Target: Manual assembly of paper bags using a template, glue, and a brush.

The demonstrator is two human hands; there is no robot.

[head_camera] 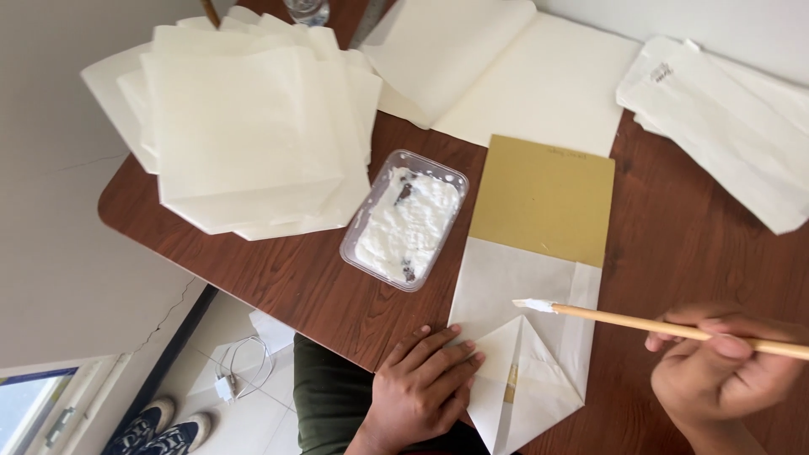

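Note:
My left hand (419, 383) lies flat on the folded lower end of a white paper bag (522, 286) and holds it against the table. A gold card (543, 198) sticks out of the bag's upper end. My right hand (725, 371) grips a wooden stick brush (666, 327) whose white, paste-covered tip hovers over the bag's folded flap. A clear plastic tray of white paste (404, 221) stands just left of the bag.
A stack of white paper sheets (244, 126) covers the left part of the brown wooden table (683, 227). More sheets lie at the top middle (506, 67) and finished white bags at the right (733, 118). Shoes and a cable lie on the floor below.

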